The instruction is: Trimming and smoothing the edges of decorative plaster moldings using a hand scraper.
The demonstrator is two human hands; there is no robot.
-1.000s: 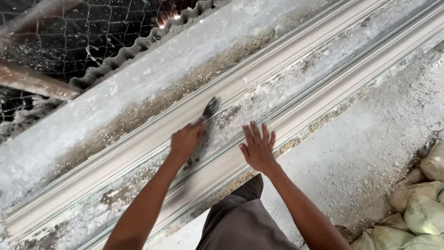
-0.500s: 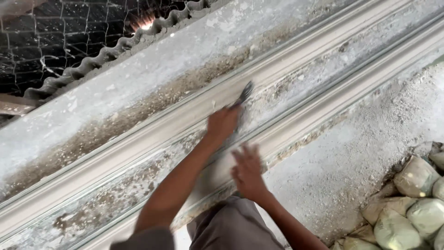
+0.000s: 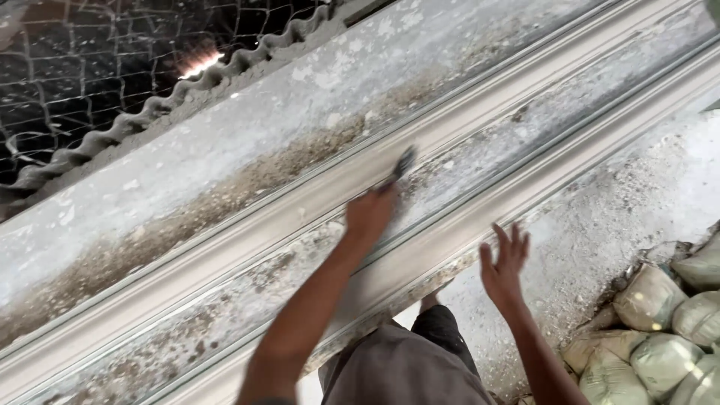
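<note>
My left hand grips a small dark flat tool, blurred, whose tip lies on a long pale plaster moulding that runs diagonally across a dusty bench. My right hand is lifted just off the nearer moulding strip, fingers spread and holding nothing. Between the two strips lies a rough, stained grey band. My dark trousers show at the bottom.
Several pale filled sacks are piled at the lower right on a dusty white floor. A corrugated sheet edge and wire mesh lie beyond the bench at the upper left.
My left hand has slid with the tool along the moulding to the right. My right hand has lifted off the nearer strip and moved right, fingers spread. The view has shifted.
</note>
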